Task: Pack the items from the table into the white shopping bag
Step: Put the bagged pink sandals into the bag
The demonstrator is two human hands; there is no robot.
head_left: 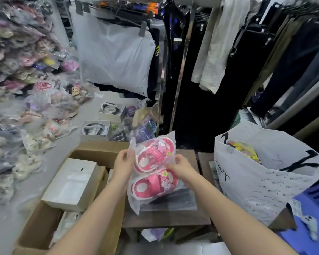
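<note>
A clear plastic packet of pink children's slippers (151,173) hangs above the small dark wooden table (166,219). My left hand (123,162) grips the packet's left edge. My right hand (180,166) pinches its right side near the middle. To the right stands the white shopping bag (265,181) with black lettering, its mouth open, with a yellow packaged item (245,150) showing inside. A flat clear-wrapped dark item (175,201) lies on the table under the packet.
An open cardboard box (44,227) with white shoe boxes (72,184) sits left of the table. Heaps of bagged slippers (26,89) fill the left floor. Clothes racks (228,52) stand behind. A blue crate (317,199) is at the right edge.
</note>
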